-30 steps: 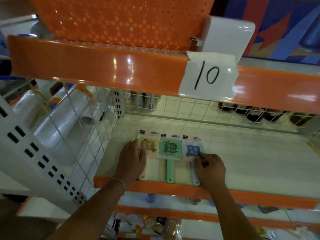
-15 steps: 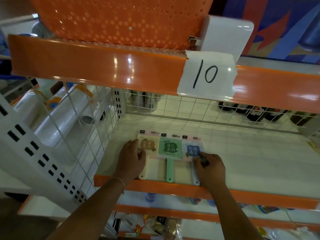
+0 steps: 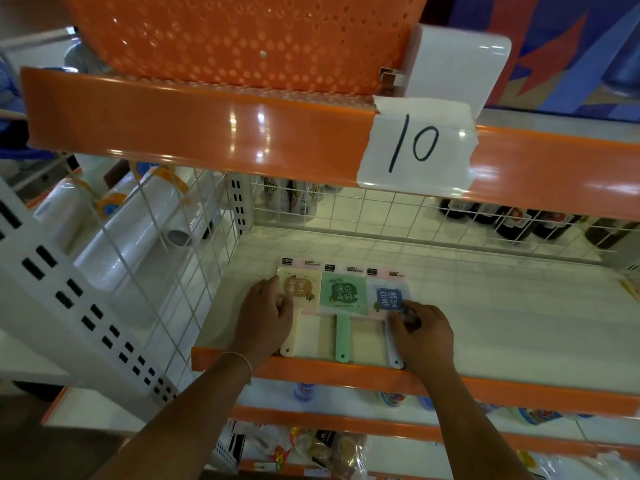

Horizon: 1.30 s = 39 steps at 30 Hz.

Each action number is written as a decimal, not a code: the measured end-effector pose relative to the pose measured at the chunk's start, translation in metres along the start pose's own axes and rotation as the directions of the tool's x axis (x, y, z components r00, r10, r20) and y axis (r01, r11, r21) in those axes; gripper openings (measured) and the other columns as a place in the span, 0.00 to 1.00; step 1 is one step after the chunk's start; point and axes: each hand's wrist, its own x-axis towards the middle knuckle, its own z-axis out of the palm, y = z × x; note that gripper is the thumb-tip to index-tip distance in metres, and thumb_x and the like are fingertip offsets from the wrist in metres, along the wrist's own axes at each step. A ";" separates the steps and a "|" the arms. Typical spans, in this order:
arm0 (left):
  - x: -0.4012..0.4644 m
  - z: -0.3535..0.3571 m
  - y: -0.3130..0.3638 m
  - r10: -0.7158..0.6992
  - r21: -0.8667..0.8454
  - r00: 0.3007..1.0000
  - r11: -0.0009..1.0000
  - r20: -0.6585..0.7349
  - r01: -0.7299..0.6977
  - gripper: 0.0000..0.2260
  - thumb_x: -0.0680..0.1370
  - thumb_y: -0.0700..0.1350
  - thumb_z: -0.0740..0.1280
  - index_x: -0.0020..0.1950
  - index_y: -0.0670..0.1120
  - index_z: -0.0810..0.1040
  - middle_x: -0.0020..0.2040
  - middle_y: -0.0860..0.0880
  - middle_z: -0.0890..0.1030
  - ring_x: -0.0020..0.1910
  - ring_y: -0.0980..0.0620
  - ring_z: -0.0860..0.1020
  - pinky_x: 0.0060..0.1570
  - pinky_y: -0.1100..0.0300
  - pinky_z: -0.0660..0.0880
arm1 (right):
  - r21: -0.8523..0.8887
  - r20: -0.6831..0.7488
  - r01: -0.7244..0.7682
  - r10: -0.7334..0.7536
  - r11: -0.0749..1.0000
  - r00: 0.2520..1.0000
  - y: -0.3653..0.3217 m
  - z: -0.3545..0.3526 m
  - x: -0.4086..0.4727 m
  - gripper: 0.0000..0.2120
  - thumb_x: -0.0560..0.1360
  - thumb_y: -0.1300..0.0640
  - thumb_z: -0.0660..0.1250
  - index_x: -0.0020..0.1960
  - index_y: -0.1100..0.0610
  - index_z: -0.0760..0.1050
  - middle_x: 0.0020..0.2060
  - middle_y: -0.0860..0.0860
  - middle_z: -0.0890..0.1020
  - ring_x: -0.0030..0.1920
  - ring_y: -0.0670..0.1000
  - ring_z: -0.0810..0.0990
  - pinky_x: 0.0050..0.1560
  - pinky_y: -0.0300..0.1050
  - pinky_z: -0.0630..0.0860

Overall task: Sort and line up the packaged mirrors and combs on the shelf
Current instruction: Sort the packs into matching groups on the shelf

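While 3 packaged mirrors are lying side by side at the front left of the shelf (image 3: 485, 317), handles toward the orange lip, the head view is showing both hands bracketing the row. The left hand (image 3: 265, 318) is resting curled fingers on the beige mirror (image 3: 300, 289); the right hand (image 3: 420, 336) is gripping the blue mirror (image 3: 389, 301) at its lower corner. The green mirror (image 3: 343, 296) is sitting between them, untouched. Squeezing inward could be making the slick packs overlap or slide over the lip.
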 end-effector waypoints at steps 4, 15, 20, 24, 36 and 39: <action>-0.001 0.000 0.002 0.001 0.000 1.000 1.000 -0.013 -0.001 0.17 0.80 0.44 0.62 0.67 0.39 0.70 0.60 0.41 0.76 0.61 0.43 0.72 0.60 0.53 0.69 | 0.019 -0.020 0.016 -0.015 1.000 1.000 -0.003 -0.003 -0.001 0.15 0.71 0.53 0.72 0.56 0.57 0.80 0.46 0.51 0.81 0.45 0.47 0.75 0.50 0.38 0.67; 0.000 0.001 -0.001 0.019 -0.014 1.000 1.000 -0.024 -0.019 0.22 0.80 0.46 0.62 0.72 0.41 0.65 0.64 0.42 0.74 0.65 0.44 0.70 0.62 0.53 0.69 | 0.095 -0.049 -0.065 0.070 0.993 0.996 -0.008 -0.006 -0.002 0.07 0.76 0.56 0.66 0.50 0.57 0.80 0.39 0.50 0.81 0.39 0.50 0.78 0.41 0.41 0.71; 0.000 0.001 -0.003 0.028 -0.013 0.999 1.000 -0.041 -0.029 0.20 0.79 0.46 0.62 0.70 0.41 0.67 0.62 0.42 0.75 0.63 0.45 0.72 0.61 0.52 0.70 | 0.165 -0.008 -0.140 0.143 0.976 0.990 -0.010 -0.011 -0.003 0.09 0.77 0.56 0.64 0.55 0.54 0.80 0.43 0.46 0.80 0.42 0.46 0.77 0.47 0.40 0.71; -0.002 0.001 -0.002 0.011 -0.031 0.997 0.999 -0.076 -0.013 0.19 0.79 0.45 0.63 0.69 0.41 0.69 0.60 0.42 0.76 0.61 0.44 0.73 0.59 0.52 0.71 | 0.232 -0.013 -0.208 0.217 0.950 0.976 -0.012 -0.014 -0.003 0.09 0.77 0.57 0.64 0.55 0.54 0.79 0.45 0.48 0.82 0.44 0.48 0.80 0.49 0.43 0.76; -0.029 0.022 0.052 0.316 -0.022 0.924 0.944 -0.213 -0.328 0.12 0.76 0.39 0.65 0.59 0.40 0.76 0.55 0.42 0.78 0.56 0.46 0.74 0.57 0.55 0.73 | 0.570 0.207 -0.490 0.462 0.659 0.862 0.000 -0.042 0.011 0.05 0.74 0.61 0.68 0.48 0.59 0.82 0.40 0.54 0.84 0.41 0.51 0.80 0.41 0.40 0.75; -0.031 0.043 0.080 0.420 -0.017 0.899 0.905 -0.126 -0.425 0.12 0.75 0.46 0.61 0.54 0.42 0.78 0.49 0.45 0.79 0.50 0.48 0.76 0.50 0.53 0.77 | 0.653 0.334 -0.553 0.458 0.517 0.824 0.005 -0.058 0.016 0.05 0.75 0.64 0.67 0.48 0.62 0.81 0.41 0.58 0.84 0.40 0.53 0.80 0.40 0.42 0.77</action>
